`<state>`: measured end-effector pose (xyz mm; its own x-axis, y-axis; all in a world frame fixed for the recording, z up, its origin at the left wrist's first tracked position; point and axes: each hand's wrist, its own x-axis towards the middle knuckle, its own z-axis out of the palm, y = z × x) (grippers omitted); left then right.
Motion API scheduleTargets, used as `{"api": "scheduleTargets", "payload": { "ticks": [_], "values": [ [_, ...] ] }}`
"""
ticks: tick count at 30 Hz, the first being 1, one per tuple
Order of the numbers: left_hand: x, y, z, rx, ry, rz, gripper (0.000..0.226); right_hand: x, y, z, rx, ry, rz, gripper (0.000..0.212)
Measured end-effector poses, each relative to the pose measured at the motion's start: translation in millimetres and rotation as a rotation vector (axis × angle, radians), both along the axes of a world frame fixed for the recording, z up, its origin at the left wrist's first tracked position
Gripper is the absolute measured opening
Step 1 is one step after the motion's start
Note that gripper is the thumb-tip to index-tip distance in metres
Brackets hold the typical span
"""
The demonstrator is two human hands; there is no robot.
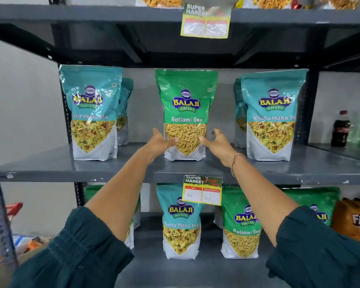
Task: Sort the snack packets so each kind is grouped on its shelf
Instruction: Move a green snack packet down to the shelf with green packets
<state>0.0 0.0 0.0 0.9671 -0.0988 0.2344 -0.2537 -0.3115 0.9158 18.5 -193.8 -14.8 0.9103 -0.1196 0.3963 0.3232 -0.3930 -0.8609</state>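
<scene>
Grey steel shelving against a pale wall fills the view, and on its middle shelf (50, 169) the green Ratlami Sev packet (185, 113) stands upright at the centre, its base on the shelf and its face turned outward. It is the odd one on this level: a teal Khatta Mitha Mix packet (93, 113) stands well apart to its left with another of the same kind tucked behind, and a second teal Khatta Mitha Mix packet (271, 115) stands to its right, again with one behind it.

Both hands are at the green packet's lower corners. The left hand (161, 142) has its fingers spread and cupped against the left edge, fingertips touching the clear window; the right hand (216, 143), with a bead bracelet (236, 163) at the wrist, mirrors it on the right edge. Neither hand is clenched. They bracket the pouch loosely, and I cannot tell whether they are closing to lift it or have just let go of it. Taking it low and from both sides makes sense for a tall, soft stand-up pouch that would tip if gripped with one hand.

Below, the lower shelf (195, 269) shows the reverse mix-up: one teal Khatta Mitha Mix pouch (182, 223) among green Ratlami Sev pouches (240, 227). Judging from that, the two strays probably need swapping. A yellow price tag (202, 191) hangs from the middle shelf's lip. Soft-drink bottles (340, 129) stand on the neighbouring rack at far right.
</scene>
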Motion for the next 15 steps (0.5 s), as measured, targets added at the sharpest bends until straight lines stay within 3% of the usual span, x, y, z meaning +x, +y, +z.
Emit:
{"api": "scheduleTargets", "payload": {
  "ticks": [3,5,9,15],
  "values": [
    [11.2,-3.9,-2.2,-0.035,-0.051,-0.008,0.066,10.8,-1.8,1.8,0.032,0.002,0.016,0.086],
    [19.1,-6.4,-6.8,-0.043,-0.096,-0.047,0.045,17.7,-0.6,0.6,0.094,0.017,0.088,0.075],
    [30.7,-5.1,-14.2,-0.033,-0.143,0.078,0.047,21.1,3.7,-6.1,0.141,-0.036,0.093,0.037],
    [5.8,0.6,-12.4,-0.022,-0.159,0.125,0.05,-13.2,8.1,-5.4,0.198,-0.108,0.05,0.038]
  ]
}}
